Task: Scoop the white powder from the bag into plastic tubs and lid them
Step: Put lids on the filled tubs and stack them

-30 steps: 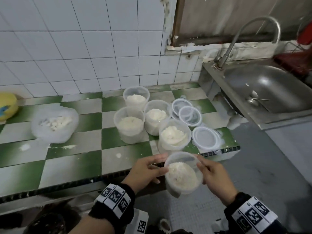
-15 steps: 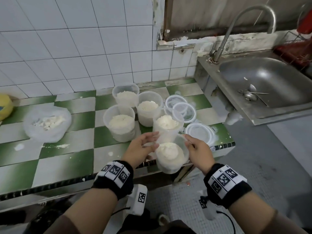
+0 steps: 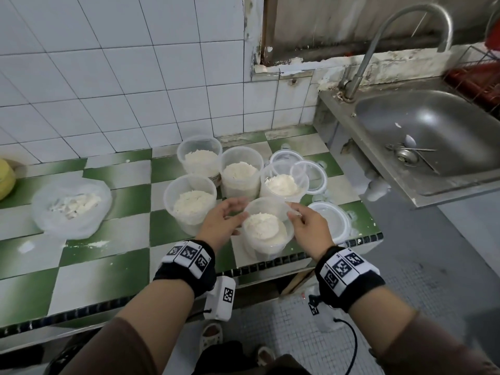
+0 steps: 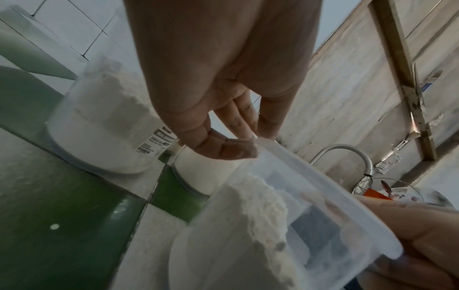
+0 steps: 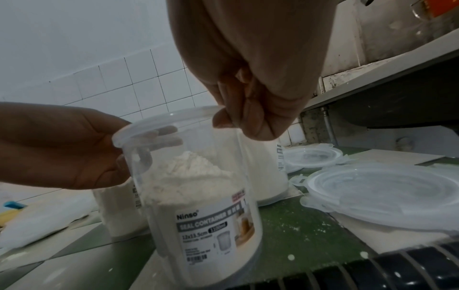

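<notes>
A clear plastic tub (image 3: pixel 266 234) heaped with white powder and without a lid stands on the green-and-white tiled counter (image 3: pixel 113 269), close to its front edge. My left hand (image 3: pixel 230 215) holds its upper wall and rim from the left, its fingers showing through the plastic in the right wrist view. My right hand (image 3: pixel 300 215) pinches the rim from the right with curled fingers (image 5: pixel 231 119). The bag (image 3: pixel 71 209) with a little powder left lies at the counter's left. Several more filled, unlidded tubs (image 3: pixel 193 201) stand just behind.
A loose clear lid (image 3: pixel 328 220) lies right of the held tub, and more lids (image 3: pixel 308 174) lie behind it. A steel sink (image 3: pixel 433 136) with a tap (image 3: pixel 378 41) adjoins the counter's right end. A yellow object (image 3: pixel 5 180) sits at the far left.
Both hands carried the tub forward from the air in front of the counter's edge onto the counter, where it now stands upright in front of the other tubs.
</notes>
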